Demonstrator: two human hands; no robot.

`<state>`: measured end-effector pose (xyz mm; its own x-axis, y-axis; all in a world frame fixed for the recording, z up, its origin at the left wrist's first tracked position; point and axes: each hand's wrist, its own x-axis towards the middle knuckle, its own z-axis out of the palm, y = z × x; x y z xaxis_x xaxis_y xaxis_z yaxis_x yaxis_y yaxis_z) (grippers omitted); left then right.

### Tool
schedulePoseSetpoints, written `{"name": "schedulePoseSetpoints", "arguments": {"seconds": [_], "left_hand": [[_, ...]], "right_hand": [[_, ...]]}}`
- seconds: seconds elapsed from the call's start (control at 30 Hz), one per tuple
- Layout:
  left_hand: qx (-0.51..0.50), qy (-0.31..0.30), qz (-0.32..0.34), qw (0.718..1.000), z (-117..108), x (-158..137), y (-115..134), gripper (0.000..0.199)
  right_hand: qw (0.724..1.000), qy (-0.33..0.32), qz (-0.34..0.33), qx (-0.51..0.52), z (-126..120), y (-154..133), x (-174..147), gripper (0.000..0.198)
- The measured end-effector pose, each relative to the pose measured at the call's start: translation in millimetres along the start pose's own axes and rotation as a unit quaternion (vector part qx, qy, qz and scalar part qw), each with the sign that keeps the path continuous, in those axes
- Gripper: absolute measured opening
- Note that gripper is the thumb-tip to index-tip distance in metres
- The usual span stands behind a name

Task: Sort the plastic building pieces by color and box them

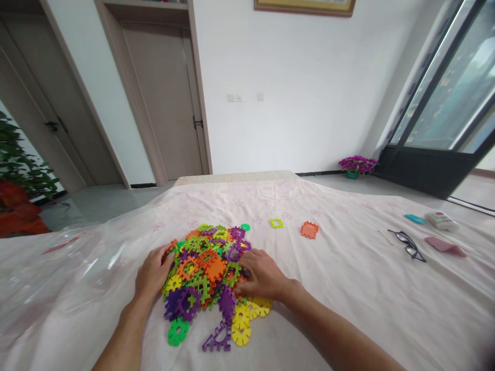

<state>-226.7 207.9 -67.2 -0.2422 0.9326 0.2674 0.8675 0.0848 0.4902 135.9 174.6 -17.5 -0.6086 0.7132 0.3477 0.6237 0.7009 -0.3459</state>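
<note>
A heap of colourful plastic interlocking pieces [214,269] lies on the cloth between my two hands. At its left edge my left hand [152,270] has its thumb and fingers around an orange-red interlocking piece [170,248]. My right hand [265,273] rests against the right side of the heap, thumb and fingers apart; the fingertips are partly hidden among the pieces. Closest to me lie a green notched disc [178,331], a purple triangular piece [217,338] and several yellow notched discs [242,334].
Beyond the heap lie a lime square frame [276,223] and an orange square piece [310,230]. Eyeglasses [409,245], a pink case [445,246], a blue item [415,219] and a white packet [441,221] are at the right. Clear plastic sheeting [83,278] covers the left side.
</note>
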Motion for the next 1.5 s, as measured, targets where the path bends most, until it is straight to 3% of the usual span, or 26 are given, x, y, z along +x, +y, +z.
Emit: {"name": "schedulePoseSetpoints", "arguments": {"seconds": [0.33,0.5,0.6,0.67,0.77,0.83,0.93,1.1,1.2,1.27,1.33,1.43,1.5], "left_hand": [[0.006,0.002,0.006,1.0,-1.7,-0.4,1.6,0.051],[0.008,-0.003,0.001,1.0,1.5,2.2,-3.9,0.052],[0.008,-0.005,-0.001,1.0,2.9,3.5,-6.6,0.052],[0.007,-0.006,-0.003,1.0,3.0,3.7,-7.2,0.052],[0.004,-0.005,-0.003,1.0,2.7,3.5,-6.7,0.052],[0.002,-0.004,-0.004,1.0,2.4,3.1,-5.9,0.051],[0.001,-0.001,-0.004,1.0,1.9,2.2,-4.2,0.05],[0.006,0.003,0.002,1.0,1.2,0.9,-1.7,0.051],[0.009,0.002,0.004,1.0,0.9,0.8,-1.2,0.051],[0.01,0.003,0.007,1.0,0.9,0.9,-1.3,0.051],[0.011,0.004,0.009,1.0,1.1,1.0,-1.6,0.051],[0.01,0.007,0.009,1.0,1.3,1.2,-2.3,0.05],[0.008,0.006,0.007,1.0,1.3,1.3,-2.7,0.05]], "right_hand": [[0.998,0.019,0.035,0.046,2.6,5.1,1.8,0.005],[0.99,0.03,0.026,0.135,-10.9,12.8,0.8,0.022],[0.988,0.027,0.042,0.149,-20.2,27.4,1.7,0.019],[0.982,0.072,0.093,0.145,-23.4,46.0,1.4,0.019],[0.957,0.189,0.19,0.112,-27.6,85.5,-5.3,0.025],[0.93,0.263,0.256,0.037,-33.6,114.6,-16.3,0.029],[0.893,0.308,0.32,-0.081,-46.2,151.1,-40.1,0.039],[0.878,0.179,0.402,-0.19,-55.3,172.8,-68.2,0.048],[0.862,0.172,0.432,-0.203,-51.0,166.4,-65.9,0.052],[0.863,0.207,0.415,-0.202,-46.3,157.7,-57.5,0.053],[0.887,0.244,0.354,-0.169,-40.1,144.0,-45.0,0.051],[0.94,0.262,0.214,-0.038,-28.8,107.0,-21.4,0.037],[0.954,0.255,0.141,0.066,-22.4,70.8,-5.3,0.027]]}}
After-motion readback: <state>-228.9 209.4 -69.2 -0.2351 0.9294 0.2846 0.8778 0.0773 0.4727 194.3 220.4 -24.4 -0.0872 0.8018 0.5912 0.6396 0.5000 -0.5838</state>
